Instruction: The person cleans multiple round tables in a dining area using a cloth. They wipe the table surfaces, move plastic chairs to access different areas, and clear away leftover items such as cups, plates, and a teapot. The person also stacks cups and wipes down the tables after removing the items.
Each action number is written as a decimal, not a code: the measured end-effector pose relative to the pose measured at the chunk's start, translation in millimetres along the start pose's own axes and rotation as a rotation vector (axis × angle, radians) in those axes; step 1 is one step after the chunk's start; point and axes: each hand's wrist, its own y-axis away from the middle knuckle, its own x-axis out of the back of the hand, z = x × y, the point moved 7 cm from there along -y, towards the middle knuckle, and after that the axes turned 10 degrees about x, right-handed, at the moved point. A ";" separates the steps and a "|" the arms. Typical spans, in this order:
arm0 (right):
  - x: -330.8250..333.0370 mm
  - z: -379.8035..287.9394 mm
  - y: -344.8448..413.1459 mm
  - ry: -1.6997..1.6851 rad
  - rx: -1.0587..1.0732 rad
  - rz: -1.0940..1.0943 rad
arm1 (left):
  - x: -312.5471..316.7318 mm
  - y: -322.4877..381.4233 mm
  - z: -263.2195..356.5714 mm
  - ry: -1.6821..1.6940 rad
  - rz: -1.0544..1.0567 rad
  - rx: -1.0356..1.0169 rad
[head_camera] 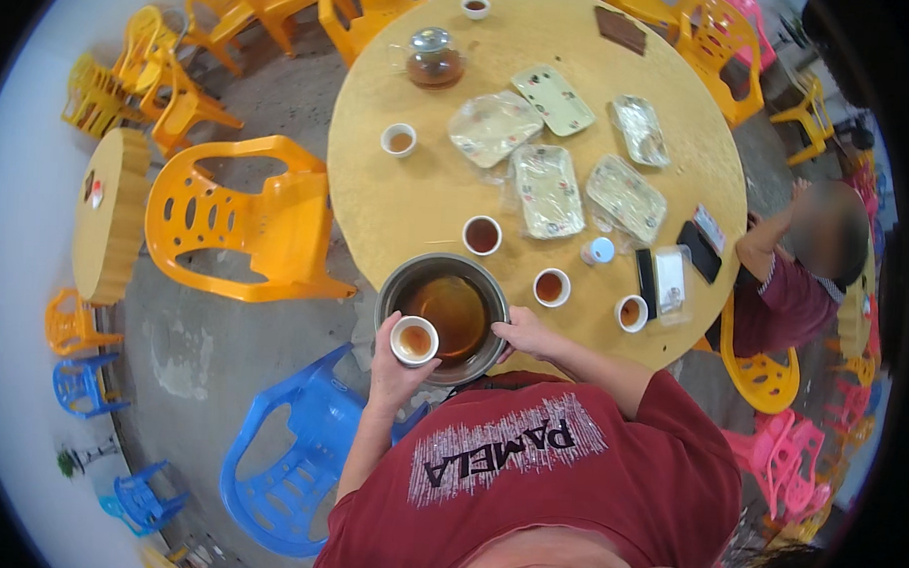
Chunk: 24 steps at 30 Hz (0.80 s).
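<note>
My left hand [396, 372] holds a small white cup [414, 340] over the near left rim of a round metal basin [393, 286]. Some amber liquid, seemingly tea, is in the cup. My right hand [526, 333] grips the basin's right rim. Brown liquid [453, 314] fills the basin's lower part. The basin is in front of my body at the near edge of the round table [389, 207]; whether it rests on anything is hidden. Just beyond it stands a white cup of dark tea [482, 235]. Another cup of tea [551, 287] stands to the right of my right hand.
A glass teapot [434, 62], several plastic-wrapped dishes [548, 190], a blue-lidded container [598, 251] and a black phone [700, 251] lie on the table. A seated person [796, 296] is at the right. An orange chair [276, 225] and a blue chair [291, 458] stand at my left.
</note>
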 end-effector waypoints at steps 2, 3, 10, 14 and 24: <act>8.2 5.9 -1.7 -0.022 0.006 0.023 | -19.8 -5.8 -10.7 -0.085 -0.097 0.051; 12.4 9.2 -2.4 -0.031 0.007 0.030 | -30.9 -10.0 -12.4 -0.153 -0.114 0.000; 24.7 27.7 -2.0 0.014 -0.037 0.058 | -79.1 -29.2 -21.6 -0.515 -0.267 0.014; 58.0 -33.9 6.8 0.783 0.181 0.229 | -85.4 -33.6 -20.4 -0.505 -0.238 -0.022; 45.9 -113.8 -76.2 1.453 0.856 0.167 | -42.1 -26.4 -13.7 -0.356 0.065 -0.256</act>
